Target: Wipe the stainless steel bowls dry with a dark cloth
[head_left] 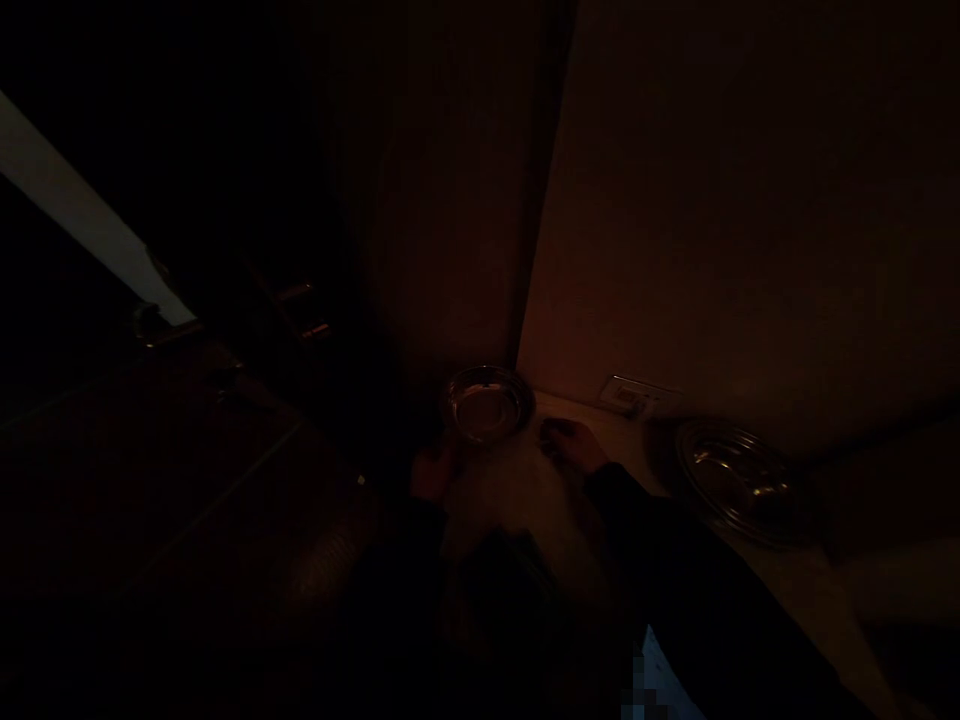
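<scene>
Dimly, a left hand (432,472) and right hand (576,444) flank a shiny round bowl (484,408), finger grip impossible to tell, where even, level handling serves best.

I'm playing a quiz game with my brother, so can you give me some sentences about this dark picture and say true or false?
1. A shiny round bowl is near the wall corner. True.
2. The right hand is inside the bowl. False: the right hand is beside it.
3. A wall socket plate is right of the bowl. True.
4. The ringed metal dish is left of the bowl. False: it is on the right.
</scene>
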Tool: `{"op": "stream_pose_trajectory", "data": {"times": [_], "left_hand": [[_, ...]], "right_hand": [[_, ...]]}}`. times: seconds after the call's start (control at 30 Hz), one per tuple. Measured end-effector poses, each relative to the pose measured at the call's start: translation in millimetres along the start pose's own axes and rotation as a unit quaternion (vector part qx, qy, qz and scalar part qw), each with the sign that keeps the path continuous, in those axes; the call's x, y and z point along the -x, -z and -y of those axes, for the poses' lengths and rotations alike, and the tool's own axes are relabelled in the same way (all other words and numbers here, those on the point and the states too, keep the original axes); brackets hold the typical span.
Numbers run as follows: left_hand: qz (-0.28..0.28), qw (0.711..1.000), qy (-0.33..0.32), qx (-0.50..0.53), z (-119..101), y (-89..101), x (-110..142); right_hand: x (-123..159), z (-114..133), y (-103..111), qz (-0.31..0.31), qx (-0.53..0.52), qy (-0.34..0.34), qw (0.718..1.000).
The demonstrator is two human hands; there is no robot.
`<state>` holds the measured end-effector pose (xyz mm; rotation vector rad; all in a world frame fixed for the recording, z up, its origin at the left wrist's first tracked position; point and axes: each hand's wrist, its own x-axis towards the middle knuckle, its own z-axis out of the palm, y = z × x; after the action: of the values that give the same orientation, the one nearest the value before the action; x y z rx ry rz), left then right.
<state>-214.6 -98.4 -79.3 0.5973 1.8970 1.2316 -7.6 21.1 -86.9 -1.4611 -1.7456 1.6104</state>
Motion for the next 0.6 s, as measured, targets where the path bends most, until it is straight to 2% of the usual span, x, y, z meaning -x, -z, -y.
{"op": "stream_pose_trajectory", "data": {"times": [0.13, 0.3, 0.47, 0.6], "left_hand": [[-0.016, 0.999, -0.022, -0.041, -9, -6.0, -15], [-0.016, 0.998, -0.033, -0.056, -11, -9.5, -23], [-0.018, 0.999, -0.038, -0.027, -6, -3.6, -25], [-0.015, 0.998, -0.045, 0.028, -2, 2.3, -21]], "right_hand": [[-21, 9, -8, -0.018, -0.039, -0.019, 0.999], [-34, 16, -13, -0.037, -0.056, -0.016, 0.998], [-30, 12, -15, -0.032, -0.058, -0.011, 0.998], [-17, 7, -7, -0.022, -0.041, 0.007, 0.999]]}}
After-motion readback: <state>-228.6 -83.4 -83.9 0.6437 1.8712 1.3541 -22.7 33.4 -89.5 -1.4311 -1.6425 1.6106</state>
